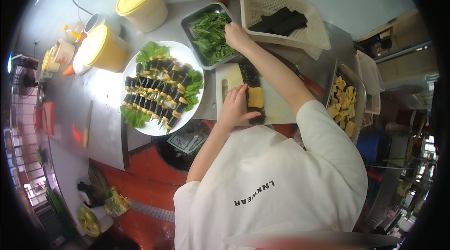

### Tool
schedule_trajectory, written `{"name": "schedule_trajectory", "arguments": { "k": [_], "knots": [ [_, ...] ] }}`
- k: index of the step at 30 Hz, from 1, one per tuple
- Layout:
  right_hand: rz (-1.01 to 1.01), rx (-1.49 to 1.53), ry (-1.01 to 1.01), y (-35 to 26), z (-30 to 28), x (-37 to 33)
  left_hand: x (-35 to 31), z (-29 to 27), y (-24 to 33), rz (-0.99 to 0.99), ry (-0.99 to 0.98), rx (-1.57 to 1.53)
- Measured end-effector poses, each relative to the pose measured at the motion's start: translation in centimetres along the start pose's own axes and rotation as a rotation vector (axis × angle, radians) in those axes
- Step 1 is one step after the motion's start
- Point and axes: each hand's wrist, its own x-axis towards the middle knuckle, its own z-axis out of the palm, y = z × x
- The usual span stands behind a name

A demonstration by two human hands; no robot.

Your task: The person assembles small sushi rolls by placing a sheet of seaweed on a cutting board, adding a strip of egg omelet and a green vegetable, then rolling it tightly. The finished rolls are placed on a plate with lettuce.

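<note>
My left hand (233, 107) lies with thumb and fingers spread along the left side of a dark nori strip (250, 75). A yellow slice, perhaps fried egg (255, 97), rests on the strip's nearer half. Both are on a pale cutting board (279, 104). My right hand (237, 37) reaches to the right side of a metal tray (206, 6) holding green leafy herbs (211, 34). Its fingers are closed at the leaves; what they pinch is hidden. At left, a white plate (161, 46) carries rows of nori rolls (152, 86) on lettuce (192, 91).
A cream basket (318, 39) holds more nori sheets (281, 20). On the right, a metal tray (361, 95) contains yellow slices (343, 102). A knife (311, 83) lies beyond the board; another knife (87, 126) is far left. Yellow-lidded tubs (145, 13) stand behind the plate.
</note>
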Motion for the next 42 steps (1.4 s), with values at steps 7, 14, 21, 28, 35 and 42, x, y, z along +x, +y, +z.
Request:
{"name": "schedule_trajectory", "arguments": {
  "k": [7,14,21,28,35,42],
  "knots": [
    [-0.011,0.206,0.119,-0.2,0.9,-0.1,-0.3,0.0,-0.1,0.022,0.077,-0.025],
    [0.155,1.054,-0.281,-0.9,-5.6,-5.7,-0.5,0.3,-1.0,-0.059,0.091,-0.077],
    [0.003,0.687,-0.504,2.4,-7.7,-17.0,-0.4,0.3,-1.0,-0.154,0.207,-0.298],
    [0.045,0.539,-0.255,2.3,-4.0,-21.9,1.4,1.2,-1.0,0.157,-0.059,-0.065],
    [0.009,0.612,-0.063,2.5,-2.6,-23.7,2.3,0.2,-0.1,0.28,0.05,0.16],
    [-0.158,0.554,0.09,2.5,-2.1,-24.5,2.7,0.5,-0.8,0.329,-0.086,0.069]
  ]
}}
